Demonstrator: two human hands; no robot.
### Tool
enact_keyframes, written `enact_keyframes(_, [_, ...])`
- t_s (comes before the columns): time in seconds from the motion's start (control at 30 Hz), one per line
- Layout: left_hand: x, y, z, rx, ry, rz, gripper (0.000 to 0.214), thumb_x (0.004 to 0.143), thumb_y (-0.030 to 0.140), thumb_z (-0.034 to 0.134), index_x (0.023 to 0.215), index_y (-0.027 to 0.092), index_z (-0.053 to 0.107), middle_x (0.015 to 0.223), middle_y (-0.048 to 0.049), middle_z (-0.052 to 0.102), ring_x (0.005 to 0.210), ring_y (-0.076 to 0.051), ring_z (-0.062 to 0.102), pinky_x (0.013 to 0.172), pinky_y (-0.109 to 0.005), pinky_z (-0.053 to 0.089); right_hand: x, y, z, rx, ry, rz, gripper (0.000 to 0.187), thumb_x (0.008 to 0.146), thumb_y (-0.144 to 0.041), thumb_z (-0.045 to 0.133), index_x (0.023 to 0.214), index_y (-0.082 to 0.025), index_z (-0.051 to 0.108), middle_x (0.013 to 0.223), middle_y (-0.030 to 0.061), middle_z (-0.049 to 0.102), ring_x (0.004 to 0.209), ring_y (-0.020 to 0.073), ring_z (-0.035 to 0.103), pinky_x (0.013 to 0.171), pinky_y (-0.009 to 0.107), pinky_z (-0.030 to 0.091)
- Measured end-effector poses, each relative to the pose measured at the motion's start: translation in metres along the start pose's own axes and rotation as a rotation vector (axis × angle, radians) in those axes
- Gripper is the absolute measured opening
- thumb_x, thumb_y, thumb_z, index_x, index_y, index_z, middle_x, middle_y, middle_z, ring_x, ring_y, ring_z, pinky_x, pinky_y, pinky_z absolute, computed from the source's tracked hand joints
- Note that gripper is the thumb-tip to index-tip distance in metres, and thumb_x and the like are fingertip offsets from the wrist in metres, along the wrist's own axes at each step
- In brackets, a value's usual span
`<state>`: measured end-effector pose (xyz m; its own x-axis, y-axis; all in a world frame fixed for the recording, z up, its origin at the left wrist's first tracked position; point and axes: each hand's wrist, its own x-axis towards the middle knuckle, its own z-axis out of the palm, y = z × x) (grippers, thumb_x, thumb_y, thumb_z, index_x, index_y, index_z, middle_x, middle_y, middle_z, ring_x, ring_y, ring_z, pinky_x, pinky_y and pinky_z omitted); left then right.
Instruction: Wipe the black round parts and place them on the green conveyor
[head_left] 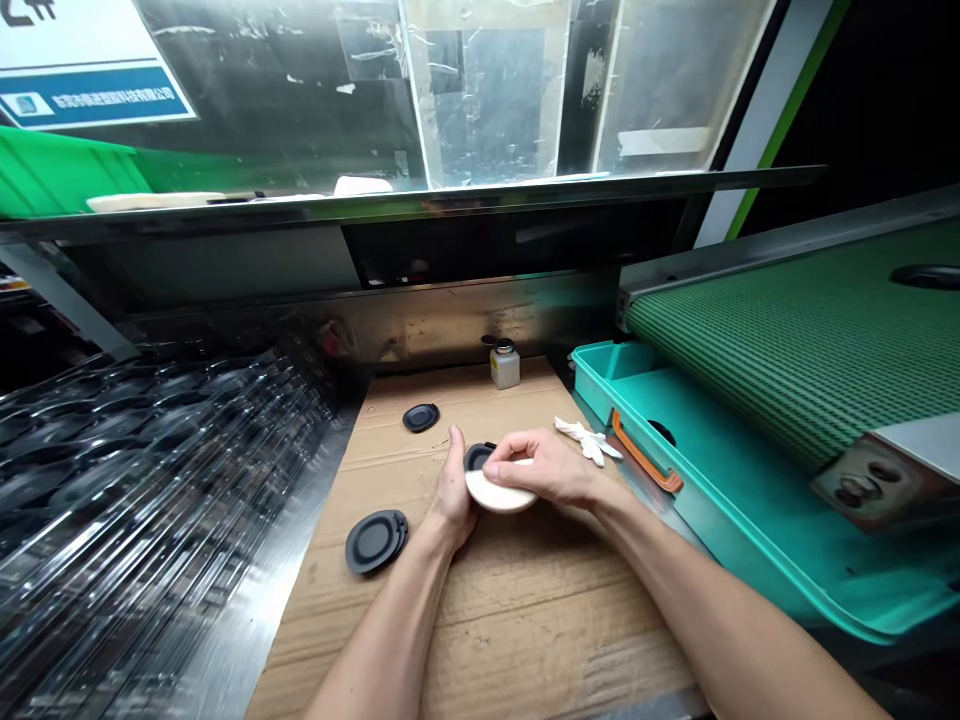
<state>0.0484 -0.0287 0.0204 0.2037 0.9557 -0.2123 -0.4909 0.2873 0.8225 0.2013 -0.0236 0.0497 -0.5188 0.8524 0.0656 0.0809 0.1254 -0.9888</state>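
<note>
- From here I see the left hand (454,490) curled up around the edge of a cream round disc (501,492), its thumb standing upright; the palm side is hidden, so I can only tell that it looks closed on the disc.
- The right hand (536,470) lies across the top of that disc, fingers bent down onto it in a firm, closed hold.
- The disc sits between both hands above a cardboard sheet (480,610), overlapping a black round part (478,458).
- Two more black round parts lie apart on the cardboard: one (376,541) just left of the left hand, another (421,418) farther ahead.
- A small white bottle (505,366) with a dark cap stands at the back; I cannot see its contents.
- On my right, a teal plastic tray (750,560) with an orange handle (643,452) holds a dark round item (661,430), partly hidden by the tray's wall.
- A white glove (589,440) lies beside the tray's rim.
- On the left, stacked clear plastic trays (127,470) hold rows of dark round shapes, too blurred for me to identify.
</note>
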Motion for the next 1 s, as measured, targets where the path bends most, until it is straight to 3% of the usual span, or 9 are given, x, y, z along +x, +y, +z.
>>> enact_keyframes(0.07, [0.0,0.001,0.0,-0.013,-0.015,-0.01,0.059,0.081,0.068,0.045,0.057,0.015,0.054,0.049,-0.0043,0.058,0.05,-0.014,0.056,0.047,-0.023,0.039,-0.001,-0.001,-0.002,0.009,-0.022,0.013,0.035,0.07,-0.046,0.072,0.083,-0.014,0.071,0.08,0.0054,0.07,0.071,0.0158,0.063,0.063,0.024,0.047])
enact_keyframes(0.2, [0.0,0.002,-0.001,0.01,-0.043,-0.027,0.059,0.082,0.068,0.044,0.06,0.014,0.057,0.048,-0.0037,0.057,0.049,-0.015,0.056,0.047,-0.023,0.038,0.0,0.002,-0.006,0.058,0.095,0.031,0.037,0.074,-0.05,0.067,0.088,-0.016,0.069,0.074,0.0049,0.069,0.068,0.0166,0.063,0.061,0.025,0.048])
enact_keyframes(0.33, [-0.001,0.002,0.0,0.005,-0.045,-0.017,0.06,0.079,0.07,0.046,0.055,0.015,0.053,0.048,-0.0037,0.057,0.049,-0.015,0.056,0.048,-0.024,0.039,0.0,0.002,-0.007,0.031,-0.077,0.041,0.034,0.07,-0.046,0.073,0.084,-0.015,0.071,0.081,0.0056,0.07,0.072,0.0164,0.063,0.064,0.024,0.048])
enact_keyframes(0.43, [0.0,0.001,0.0,0.023,-0.061,-0.008,0.061,0.079,0.071,0.045,0.058,0.015,0.055,0.05,-0.0042,0.058,0.048,-0.014,0.055,0.046,-0.024,0.037,-0.002,0.0,-0.005,0.054,0.039,0.026,0.037,0.075,-0.049,0.067,0.091,-0.016,0.07,0.079,0.0047,0.069,0.07,0.0161,0.063,0.063,0.025,0.048])
enact_keyframes(0.57, [0.001,0.002,-0.002,-0.046,-0.076,-0.045,0.059,0.08,0.068,0.047,0.07,0.012,0.061,0.054,-0.0037,0.06,0.049,-0.013,0.055,0.047,-0.023,0.038,-0.005,-0.002,-0.002,-0.052,-0.239,0.029,0.035,0.071,-0.047,0.072,0.087,-0.016,0.074,0.08,0.0037,0.068,0.072,0.0141,0.059,0.062,0.022,0.044])
enact_keyframes(0.63, [0.003,0.004,-0.005,-0.089,-0.082,-0.057,0.057,0.081,0.066,0.047,0.078,0.011,0.063,0.06,-0.0049,0.062,0.051,-0.014,0.056,0.047,-0.023,0.039,-0.004,0.001,-0.006,-0.009,-0.273,0.024,0.036,0.07,-0.046,0.073,0.087,-0.015,0.074,0.081,0.0037,0.067,0.073,0.0137,0.058,0.064,0.022,0.044])
enact_keyframes(0.77, [0.007,0.01,-0.015,-0.175,-0.08,-0.108,0.053,0.085,0.06,0.044,0.088,0.011,0.063,0.069,-0.0085,0.063,0.052,-0.014,0.054,0.044,-0.023,0.038,0.008,0.015,-0.023,0.121,0.195,0.019,0.043,0.073,-0.052,0.067,0.092,-0.014,0.07,0.081,0.005,0.067,0.067,0.0136,0.057,0.058,0.022,0.041])
enact_keyframes(0.87, [0.009,0.013,-0.021,-0.308,-0.053,-0.16,0.046,0.091,0.049,0.039,0.094,0.009,0.062,0.072,-0.0095,0.061,0.052,-0.012,0.051,0.044,-0.021,0.038,0.017,0.03,-0.031,-0.061,0.537,0.035,0.043,0.076,-0.053,0.06,0.09,-0.014,0.07,0.078,0.0055,0.068,0.066,0.016,0.058,0.056,0.024,0.041])
enact_keyframes(1.0, [0.009,0.016,-0.024,-0.428,-0.06,-0.172,0.04,0.093,0.041,0.036,0.099,0.009,0.06,0.074,-0.0087,0.058,0.054,-0.011,0.05,0.045,-0.019,0.039,0.019,0.044,-0.025,-0.519,0.561,0.04,0.032,0.078,-0.047,0.056,0.08,-0.019,0.072,0.077,0.0039,0.07,0.072,0.0189,0.062,0.063,0.026,0.041])
